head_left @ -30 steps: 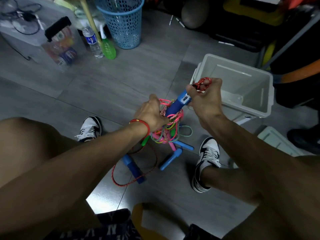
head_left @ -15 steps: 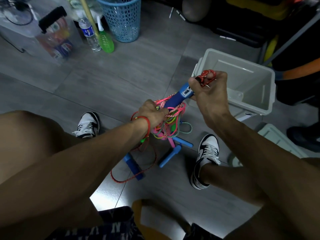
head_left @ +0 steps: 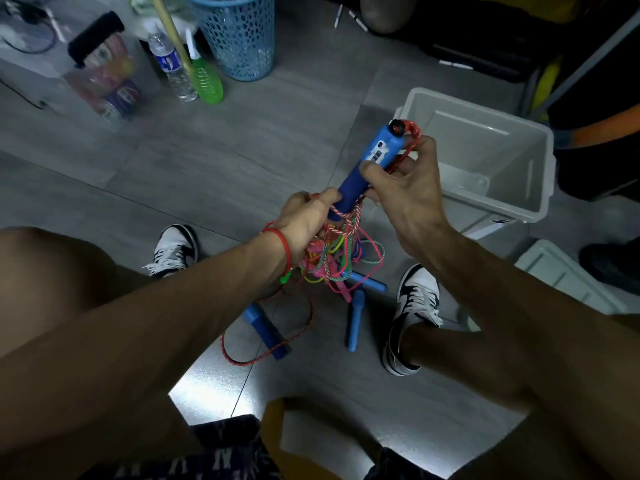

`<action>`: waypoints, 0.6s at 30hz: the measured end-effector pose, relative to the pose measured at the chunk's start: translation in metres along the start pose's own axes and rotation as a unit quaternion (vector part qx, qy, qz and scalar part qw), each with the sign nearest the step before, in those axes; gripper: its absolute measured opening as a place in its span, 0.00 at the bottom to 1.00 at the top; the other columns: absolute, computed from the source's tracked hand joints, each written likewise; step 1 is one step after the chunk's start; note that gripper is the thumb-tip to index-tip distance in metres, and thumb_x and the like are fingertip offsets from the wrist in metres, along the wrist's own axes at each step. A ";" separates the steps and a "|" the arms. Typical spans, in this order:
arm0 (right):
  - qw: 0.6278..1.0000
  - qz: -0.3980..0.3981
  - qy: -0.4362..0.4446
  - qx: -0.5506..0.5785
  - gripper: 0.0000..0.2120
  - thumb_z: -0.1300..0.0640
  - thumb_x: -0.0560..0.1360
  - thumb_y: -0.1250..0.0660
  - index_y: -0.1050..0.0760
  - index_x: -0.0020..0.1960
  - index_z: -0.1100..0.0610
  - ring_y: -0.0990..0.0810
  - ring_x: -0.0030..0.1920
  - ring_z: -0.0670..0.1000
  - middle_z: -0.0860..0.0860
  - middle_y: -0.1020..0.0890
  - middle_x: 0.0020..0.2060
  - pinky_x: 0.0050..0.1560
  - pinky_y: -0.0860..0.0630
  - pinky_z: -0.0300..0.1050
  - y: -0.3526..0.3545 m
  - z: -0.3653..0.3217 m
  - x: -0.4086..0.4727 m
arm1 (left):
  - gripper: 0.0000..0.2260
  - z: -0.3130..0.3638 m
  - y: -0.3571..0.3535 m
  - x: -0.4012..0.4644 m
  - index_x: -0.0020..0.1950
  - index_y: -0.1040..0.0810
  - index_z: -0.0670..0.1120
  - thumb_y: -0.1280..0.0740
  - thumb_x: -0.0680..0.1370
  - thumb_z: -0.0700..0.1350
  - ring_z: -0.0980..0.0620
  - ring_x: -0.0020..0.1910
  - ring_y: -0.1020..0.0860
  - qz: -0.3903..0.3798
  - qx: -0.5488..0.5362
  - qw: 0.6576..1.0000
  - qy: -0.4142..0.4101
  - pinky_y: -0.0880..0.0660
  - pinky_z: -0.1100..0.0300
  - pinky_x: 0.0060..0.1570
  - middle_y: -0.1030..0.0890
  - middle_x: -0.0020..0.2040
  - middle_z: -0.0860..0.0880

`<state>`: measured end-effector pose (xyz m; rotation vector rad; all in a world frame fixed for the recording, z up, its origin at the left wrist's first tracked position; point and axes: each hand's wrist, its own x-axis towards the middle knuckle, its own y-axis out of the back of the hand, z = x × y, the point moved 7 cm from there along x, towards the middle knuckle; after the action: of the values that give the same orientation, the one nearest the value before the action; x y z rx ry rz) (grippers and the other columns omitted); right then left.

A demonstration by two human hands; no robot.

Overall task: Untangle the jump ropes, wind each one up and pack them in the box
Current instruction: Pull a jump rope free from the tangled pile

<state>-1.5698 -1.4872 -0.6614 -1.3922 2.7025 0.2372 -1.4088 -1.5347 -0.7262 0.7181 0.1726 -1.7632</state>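
Note:
A tangle of jump ropes (head_left: 337,258) in pink, green, yellow and red hangs between my knees above the floor. My left hand (head_left: 306,220) grips the top of the tangle at the lower end of a blue handle (head_left: 369,166). My right hand (head_left: 405,188) holds that handle's middle, tilted up to the right, with the red rope (head_left: 412,131) looped over its top. Three more blue handles (head_left: 266,330) (head_left: 356,320) (head_left: 369,282) lie on the floor under the tangle. The open grey box (head_left: 485,157) stands just right of my hands.
A blue mesh basket (head_left: 237,36), a water bottle (head_left: 171,67) and a green spray bottle (head_left: 204,77) stand at the back left. A box lid (head_left: 568,275) lies at the right. My shoes (head_left: 175,251) (head_left: 412,313) flank the ropes.
The blue handle has tipped more upright and risen. My right hand slid from its top end down to its middle. My left hand lifted the tangle a little higher.

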 end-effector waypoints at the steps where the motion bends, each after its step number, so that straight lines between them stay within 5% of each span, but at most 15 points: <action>1: 1.000 0.000 0.002 0.002 0.19 0.63 0.70 0.28 0.33 0.54 0.51 0.17 0.48 0.64 0.62 0.17 0.47 0.46 0.18 0.66 0.000 -0.004 -0.001 | 0.09 0.000 0.000 0.001 0.40 0.26 0.46 0.31 0.76 0.49 0.50 0.29 0.29 -0.003 0.007 1.000 -0.014 0.33 0.61 0.31 0.26 0.30 0.48; 6: 0.987 0.056 -0.093 0.121 0.04 0.58 0.78 0.37 0.29 0.53 0.52 0.24 0.42 0.53 0.52 0.25 0.42 0.51 0.17 0.61 0.018 -0.006 0.013 | 0.17 0.000 0.004 0.009 0.36 0.37 0.48 0.30 0.70 0.32 0.57 0.27 0.36 -0.015 0.063 0.996 -0.057 0.35 0.69 0.27 0.35 0.32 0.52; 9: 0.979 0.033 -0.162 0.120 0.08 0.57 0.76 0.37 0.27 0.54 0.55 0.24 0.40 0.52 0.53 0.25 0.40 0.43 0.18 0.52 0.033 -0.002 0.028 | 0.18 0.005 0.015 0.013 0.36 0.36 0.49 0.25 0.65 0.47 0.49 0.33 0.31 -0.007 0.141 0.986 -0.088 0.31 0.59 0.37 0.30 0.32 0.52; 12: 0.981 -0.079 -0.175 -0.031 0.14 0.61 0.73 0.35 0.24 0.58 0.60 0.18 0.41 0.54 0.56 0.17 0.42 0.35 0.22 0.46 0.039 0.004 0.034 | 0.17 0.028 0.028 0.008 0.36 0.34 0.47 0.29 0.74 0.54 0.44 0.37 0.27 0.023 0.304 0.937 -0.171 0.31 0.55 0.40 0.27 0.35 0.49; 15: 0.950 -0.117 -0.132 -0.257 0.13 0.62 0.72 0.31 0.21 0.57 0.57 0.18 0.48 0.55 0.60 0.17 0.54 0.41 0.22 0.46 0.053 0.020 0.043 | 0.16 0.057 0.039 -0.001 0.41 0.27 0.42 0.37 0.79 0.54 0.45 0.36 0.23 0.021 0.272 0.926 -0.260 0.27 0.53 0.38 0.24 0.33 0.46; 18: 0.811 -0.148 -0.057 -0.564 0.25 0.53 0.72 0.27 0.27 0.66 0.58 0.23 0.61 0.61 0.60 0.23 0.63 0.57 0.27 0.49 0.060 0.034 0.049 | 0.14 0.085 0.045 -0.013 0.40 0.26 0.42 0.38 0.80 0.49 0.61 0.26 0.30 0.002 0.233 0.915 -0.329 0.34 0.59 0.32 0.19 0.33 0.52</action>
<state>-1.6470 -1.4861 -0.6967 -1.8290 2.1132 2.0358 -1.3981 -1.5779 -0.6406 0.4078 -0.7269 -1.9646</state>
